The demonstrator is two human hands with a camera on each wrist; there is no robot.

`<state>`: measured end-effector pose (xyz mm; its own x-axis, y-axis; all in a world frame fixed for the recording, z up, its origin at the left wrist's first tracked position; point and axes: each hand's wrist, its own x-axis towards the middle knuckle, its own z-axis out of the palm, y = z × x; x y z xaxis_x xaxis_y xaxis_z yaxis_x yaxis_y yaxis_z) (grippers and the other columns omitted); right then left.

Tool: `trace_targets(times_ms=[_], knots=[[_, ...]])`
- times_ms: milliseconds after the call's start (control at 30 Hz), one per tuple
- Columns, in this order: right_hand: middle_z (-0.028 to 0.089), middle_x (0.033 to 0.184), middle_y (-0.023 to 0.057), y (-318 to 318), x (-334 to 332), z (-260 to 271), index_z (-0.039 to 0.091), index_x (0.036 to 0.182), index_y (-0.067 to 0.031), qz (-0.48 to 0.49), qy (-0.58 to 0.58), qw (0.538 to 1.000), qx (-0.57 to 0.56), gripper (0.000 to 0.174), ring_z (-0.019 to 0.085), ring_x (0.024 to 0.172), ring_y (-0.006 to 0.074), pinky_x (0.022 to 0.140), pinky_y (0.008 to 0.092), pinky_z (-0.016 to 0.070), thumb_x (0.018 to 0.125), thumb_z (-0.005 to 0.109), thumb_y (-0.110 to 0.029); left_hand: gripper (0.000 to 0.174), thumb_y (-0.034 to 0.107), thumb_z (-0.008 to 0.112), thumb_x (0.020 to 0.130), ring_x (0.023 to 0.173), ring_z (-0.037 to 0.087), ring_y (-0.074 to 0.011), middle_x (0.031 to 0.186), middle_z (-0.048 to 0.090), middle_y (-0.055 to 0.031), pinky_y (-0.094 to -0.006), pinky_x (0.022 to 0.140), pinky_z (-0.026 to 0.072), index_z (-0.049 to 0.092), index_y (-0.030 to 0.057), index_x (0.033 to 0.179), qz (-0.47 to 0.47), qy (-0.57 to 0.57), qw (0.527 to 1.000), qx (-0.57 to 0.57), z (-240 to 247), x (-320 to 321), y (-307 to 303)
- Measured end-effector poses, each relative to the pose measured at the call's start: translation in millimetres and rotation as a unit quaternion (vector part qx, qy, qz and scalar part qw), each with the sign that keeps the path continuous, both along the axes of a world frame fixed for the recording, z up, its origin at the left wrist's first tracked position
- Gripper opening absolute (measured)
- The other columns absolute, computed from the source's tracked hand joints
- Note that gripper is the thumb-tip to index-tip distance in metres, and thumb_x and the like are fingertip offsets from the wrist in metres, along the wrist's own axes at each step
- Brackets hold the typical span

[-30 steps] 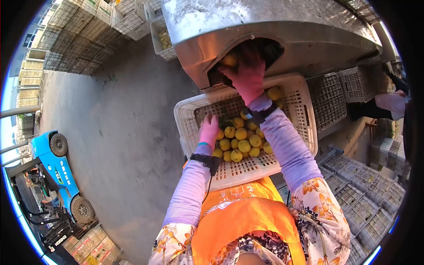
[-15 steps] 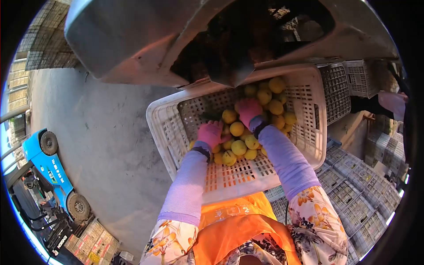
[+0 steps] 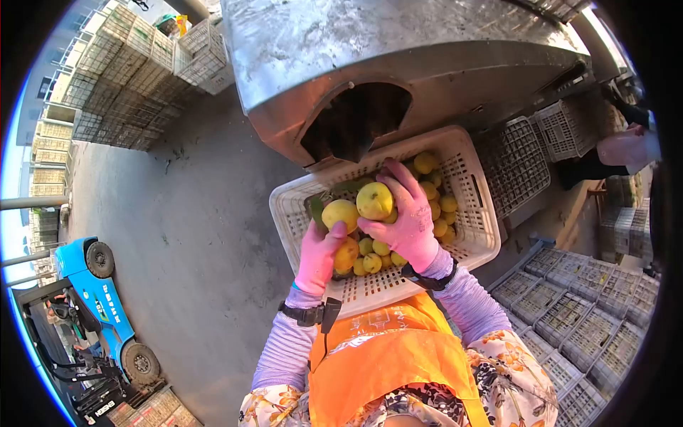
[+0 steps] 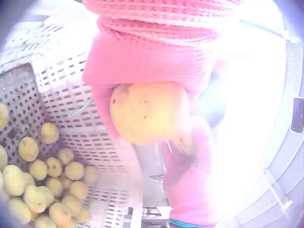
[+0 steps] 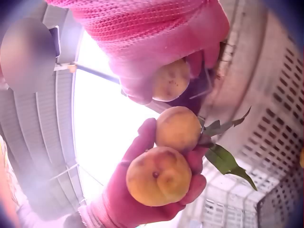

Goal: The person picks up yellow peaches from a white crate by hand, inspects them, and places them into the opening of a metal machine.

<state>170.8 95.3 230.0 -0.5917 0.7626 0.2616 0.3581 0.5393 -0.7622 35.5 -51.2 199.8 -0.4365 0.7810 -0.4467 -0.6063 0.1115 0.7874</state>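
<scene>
Over the pale perforated plastic crate (image 3: 284, 220), the pink-gloved left hand (image 3: 314, 257) curls round two plump yellow fruits (image 3: 340, 213); the pink-gloved right hand (image 3: 414, 226) closes round another (image 3: 375, 201). More lie inside the crate, beside a scuffed grey metal machine (image 3: 292, 46). A blue forklift (image 3: 107, 295) stands on the smooth grey floor (image 3: 206, 206), near tall crate stacks (image 3: 128, 67).

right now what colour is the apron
The apron is orange; it shows best in the head view.

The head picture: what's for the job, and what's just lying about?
For the job:
- left hand, right hand
- fruit they hold
- white crate below them
- probably the metal machine

Probably just about:
- blue vehicle
- stacked crates
</scene>
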Motion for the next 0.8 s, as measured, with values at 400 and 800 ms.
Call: trace_targets(times_ms=[400, 800], knots=[[0.054, 0.14, 0.0197, 74, -96, 4, 0.056, 0.136, -0.0031, -0.055, -0.045, 0.975, 0.209, 0.081, 0.049, 0.131, 0.0413, 0.106, 0.053, 0.0426, 0.072, 0.081, -0.045, 0.062, 0.055, 0.046, 0.105, 0.091, 0.069, -0.0279, 0.116, 0.068, -0.0137, -0.042, 0.078, 0.0589, 0.052, 0.0046, 0.141, -0.044, -0.206, 0.978, 0.01, 18, -44, 9], [0.06, 0.129, 0.0189, 24, -47, 29, 0.061, 0.128, -0.005, -0.001, 0.02, 1.0, 0.001, 0.068, 0.057, 0.119, 0.0384, 0.103, 0.0485, 0.0449, 0.071, 0.084, -0.035, 0.07, 0.059, 0.03, 0.107, 0.11, 0.064, -0.0245, 0.123, 0.066, -0.0133, -0.0379, 0.101, 0.0486, 0.05, 0.0042, 0.144, 0.072, 0.044, 0.996, 0.006, 45, -33, 43]])
